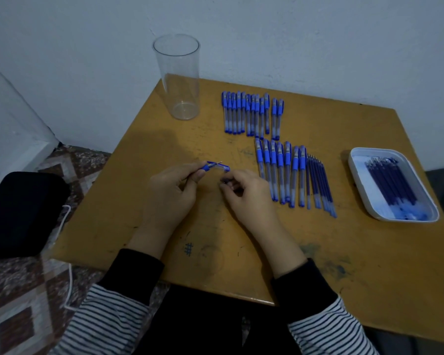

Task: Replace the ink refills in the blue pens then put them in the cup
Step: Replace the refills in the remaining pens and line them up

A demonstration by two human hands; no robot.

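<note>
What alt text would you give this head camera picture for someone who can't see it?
A person's left hand and right hand hold one blue pen above a worn brown table. Behind are an empty clear cup and two rows of capped pens; a white tray at right holds refills.

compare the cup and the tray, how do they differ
The cup is clear and tall; the tray is white and shallow. The cup stands empty; the tray holds blue refills. The cup is far left, the tray at the right edge. Both sit on the table.
</note>
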